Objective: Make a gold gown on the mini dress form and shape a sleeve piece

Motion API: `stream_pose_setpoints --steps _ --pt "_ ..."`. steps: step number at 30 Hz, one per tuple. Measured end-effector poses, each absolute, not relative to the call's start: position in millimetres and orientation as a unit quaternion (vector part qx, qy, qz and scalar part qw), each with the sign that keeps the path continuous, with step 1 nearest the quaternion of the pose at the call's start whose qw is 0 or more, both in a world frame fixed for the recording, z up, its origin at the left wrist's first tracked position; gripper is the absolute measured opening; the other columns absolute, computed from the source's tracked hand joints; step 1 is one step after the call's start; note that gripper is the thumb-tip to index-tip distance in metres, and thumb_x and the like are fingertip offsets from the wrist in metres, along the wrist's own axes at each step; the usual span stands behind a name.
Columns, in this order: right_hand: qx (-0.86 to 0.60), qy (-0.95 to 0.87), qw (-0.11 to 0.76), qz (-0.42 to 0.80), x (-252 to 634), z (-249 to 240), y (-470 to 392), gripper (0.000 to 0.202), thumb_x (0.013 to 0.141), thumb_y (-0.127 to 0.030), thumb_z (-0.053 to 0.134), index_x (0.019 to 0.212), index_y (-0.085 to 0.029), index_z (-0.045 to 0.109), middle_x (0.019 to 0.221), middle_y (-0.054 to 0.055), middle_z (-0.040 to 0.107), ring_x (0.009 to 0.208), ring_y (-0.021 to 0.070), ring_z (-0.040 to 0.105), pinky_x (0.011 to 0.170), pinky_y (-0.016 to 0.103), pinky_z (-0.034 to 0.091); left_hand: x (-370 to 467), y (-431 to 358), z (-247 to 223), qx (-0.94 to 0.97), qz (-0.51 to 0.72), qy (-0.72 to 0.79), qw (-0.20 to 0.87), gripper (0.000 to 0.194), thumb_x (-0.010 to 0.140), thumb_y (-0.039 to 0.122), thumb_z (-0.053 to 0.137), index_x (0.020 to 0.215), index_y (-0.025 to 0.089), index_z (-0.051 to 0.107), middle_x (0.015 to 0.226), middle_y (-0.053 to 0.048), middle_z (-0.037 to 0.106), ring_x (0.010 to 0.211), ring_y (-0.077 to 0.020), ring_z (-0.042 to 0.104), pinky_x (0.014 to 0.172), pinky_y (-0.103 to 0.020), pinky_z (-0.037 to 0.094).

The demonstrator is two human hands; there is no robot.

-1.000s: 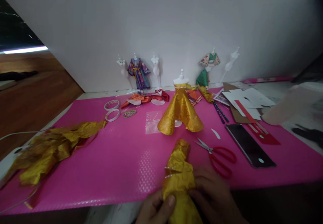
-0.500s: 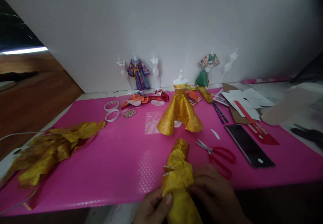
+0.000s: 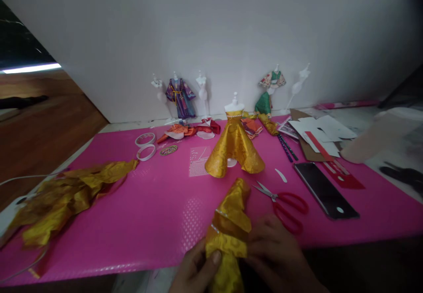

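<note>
Between both hands, at the front edge of the pink table, is a piece of shiny gold patterned fabric (image 3: pixel 231 213) with two thin silvery trims across it. My left hand (image 3: pixel 200 266) grips its left side, thumb on top. At its right edge, my right hand (image 3: pixel 276 253) has its fingers closed on the cloth; the fingertips are partly hidden. Just beyond stands a small dress form (image 3: pixel 235 103) in a strapless gold dress (image 3: pixel 234 147) with a pearl-like band at the top. Red-handled scissors (image 3: pixel 280 200) lie partly open right of the fabric.
A phone (image 3: pixel 325 190) lies at right, near white papers (image 3: pixel 325 127) and a red card (image 3: pixel 346 176). Crumpled gold cloth (image 3: pixel 72 196) covers the left side. Two tape rolls (image 3: pixel 146 152), a pearl sticker sheet (image 3: pixel 198 163) and several small mannequins (image 3: pixel 202 88) are farther back.
The gold fabric has tilted and been turned between my hands, so its trims now slant and its folds have spread apart. My left hand has shifted slightly left.
</note>
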State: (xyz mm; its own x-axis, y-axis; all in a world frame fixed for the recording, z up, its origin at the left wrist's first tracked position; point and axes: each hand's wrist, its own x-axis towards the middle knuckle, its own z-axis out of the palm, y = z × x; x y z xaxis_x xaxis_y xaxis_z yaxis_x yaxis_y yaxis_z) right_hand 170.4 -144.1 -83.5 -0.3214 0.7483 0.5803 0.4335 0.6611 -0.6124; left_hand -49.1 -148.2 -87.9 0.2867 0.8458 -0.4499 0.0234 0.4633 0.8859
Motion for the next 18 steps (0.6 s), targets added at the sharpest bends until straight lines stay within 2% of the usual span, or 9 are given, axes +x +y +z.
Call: stream_pose_setpoints --steps 1,3,6,9,11,12,14,16,18 --pt "-0.371 -0.790 0.453 0.182 171.8 -83.0 -144.5 0.002 0.087 -0.023 0.065 0.086 -0.022 0.066 0.077 0.000 0.071 0.073 0.0176 0.062 0.069 0.032 0.048 -49.7 -147.8 -90.0 0.404 0.309 0.502 0.699 0.046 0.077 0.053 0.072 0.112 0.023 0.072 0.116 -0.009 0.072 0.119 -0.0319 0.058 0.105 -0.044 0.041" --pt "-0.401 -0.761 0.469 0.201 175.8 -84.0 -145.2 0.012 0.090 -0.028 0.061 0.082 -0.021 0.065 0.074 0.001 0.068 0.072 0.0176 0.062 0.066 0.031 0.049 -49.9 -147.1 -93.5 0.365 0.337 0.456 0.738 0.045 0.079 0.048 0.073 0.116 0.022 0.069 0.114 -0.010 0.073 0.114 -0.0315 0.062 0.103 -0.046 0.043" --pt "-0.519 -0.679 0.464 0.232 182.6 -93.2 -144.0 0.019 0.091 -0.026 0.056 0.074 -0.021 0.062 0.069 0.001 0.064 0.065 0.0161 0.061 0.059 0.027 0.049 -48.8 -147.1 -95.8 0.320 0.360 0.406 0.777 0.038 0.081 0.040 0.073 0.114 0.022 0.069 0.110 -0.010 0.075 0.109 -0.0301 0.066 0.100 -0.046 0.045" --pt "-0.588 -0.629 0.431 0.271 184.6 -109.8 -141.0 0.012 0.087 -0.026 0.059 0.091 -0.021 0.069 0.080 0.004 0.071 0.071 0.0192 0.066 0.064 0.030 0.054 -48.7 -148.0 -97.1 0.293 0.367 0.393 0.791 0.036 0.080 0.038 0.074 0.110 0.020 0.070 0.107 -0.010 0.075 0.108 -0.0307 0.067 0.099 -0.046 0.046" --pt "-0.590 -0.613 0.424 0.310 180.8 -119.2 -139.8 0.021 0.087 -0.025 0.057 0.102 -0.021 0.071 0.092 0.007 0.076 0.082 0.0220 0.070 0.073 0.034 0.056 -49.3 -148.6 -99.4 0.283 0.375 0.389 0.792 0.037 0.079 0.039 0.075 0.110 0.019 0.070 0.105 -0.011 0.076 0.109 -0.0319 0.067 0.099 -0.047 0.046" --pt "-0.585 -0.604 0.420 0.343 177.5 -122.0 -139.6 0.025 0.088 -0.025 0.055 0.106 -0.021 0.071 0.097 0.008 0.076 0.083 0.0220 0.071 0.072 0.034 0.057 -49.8 -148.9 -101.3 0.278 0.377 0.387 0.795 0.038 0.079 0.039 0.074 0.111 0.018 0.070 0.105 -0.012 0.076 0.110 -0.0326 0.066 0.099 -0.047 0.046" --pt "-0.567 -0.569 0.393 0.448 169.9 -122.8 -139.8 0.031 0.088 -0.026 0.053 0.114 -0.021 0.069 0.099 0.007 0.076 0.068 0.0180 0.069 0.058 0.028 0.055 -50.9 -149.5 -106.2 0.263 0.377 0.375 0.805 0.038 0.080 0.038 0.074 0.111 0.017 0.070 0.107 -0.013 0.075 0.112 -0.0336 0.065 0.101 -0.048 0.044" --pt "-0.538 -0.516 0.362 0.560 163.4 -118.6 -140.1 0.036 0.086 -0.028 0.054 0.118 -0.020 0.067 0.093 0.006 0.075 0.046 0.0099 0.058 0.042 0.021 0.044 -52.0 -150.0 -112.2 0.246 0.378 0.357 0.818 0.038 0.080 0.037 0.073 0.112 0.016 0.071 0.110 -0.015 0.074 0.115 -0.0348 0.063 0.103 -0.048 0.042" --pt "-0.509 -0.463 0.361 0.630 160.3 -112.7 -140.1 0.037 0.083 -0.033 0.059 0.116 -0.018 0.067 0.085 0.003 0.073 0.041 0.0060 0.051 0.040 0.018 0.039 -52.4 -150.6 -118.3 0.236 0.381 0.342 0.826 0.040 0.080 0.037 0.074 0.113 0.015 0.071 0.113 -0.017 0.073 0.118 -0.0361 0.061 0.105 -0.049 0.040"
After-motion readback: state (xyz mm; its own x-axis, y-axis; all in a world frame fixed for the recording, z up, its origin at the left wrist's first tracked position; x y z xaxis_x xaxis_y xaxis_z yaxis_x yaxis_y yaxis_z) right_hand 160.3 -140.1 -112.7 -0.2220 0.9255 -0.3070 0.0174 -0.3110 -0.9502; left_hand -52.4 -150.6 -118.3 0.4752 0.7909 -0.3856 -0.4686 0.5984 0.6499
